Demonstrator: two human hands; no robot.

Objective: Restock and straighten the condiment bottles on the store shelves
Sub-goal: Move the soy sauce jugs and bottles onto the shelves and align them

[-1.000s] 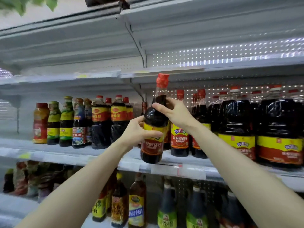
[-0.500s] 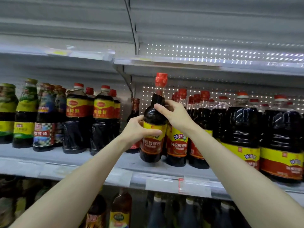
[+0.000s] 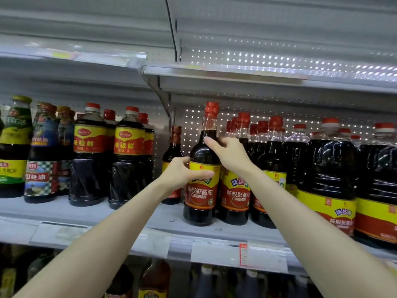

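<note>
- The soy sauce bottle (image 3: 201, 190) stands upright just right of the frame's centre, at the front of the middle shelf (image 3: 120, 214). Its base is down at the shelf surface, though I cannot tell whether it bears its full weight there.
- It has a red cap, dark contents and a red and yellow label.
- The left hand (image 3: 182, 173) grasps the bottle's body at the top of the label. The thumb lies across the front and the fingers curl round the far side.
- The right hand (image 3: 229, 153) grips the bottle's shoulder. Its thumb reaches up to the base of the neck and its fingers wrap behind.
- A matching bottle (image 3: 235, 194) stands just beside it on the right, almost touching, with more of the same behind.
- Large jugs (image 3: 328, 168) of dark sauce with yellow and red labels fill the right of the frame.
- A slimmer bottle (image 3: 175, 147) stands further back, left of the held one and partly hidden by the left hand.
- Round-shouldered bottles (image 3: 89, 155) with red and yellow labels stand left of centre, with green and blue labelled ones at the far left.
- A price tag strip (image 3: 243, 254) runs along the shelf edge, and blurred bottles (image 3: 154, 278) show below it.
</note>
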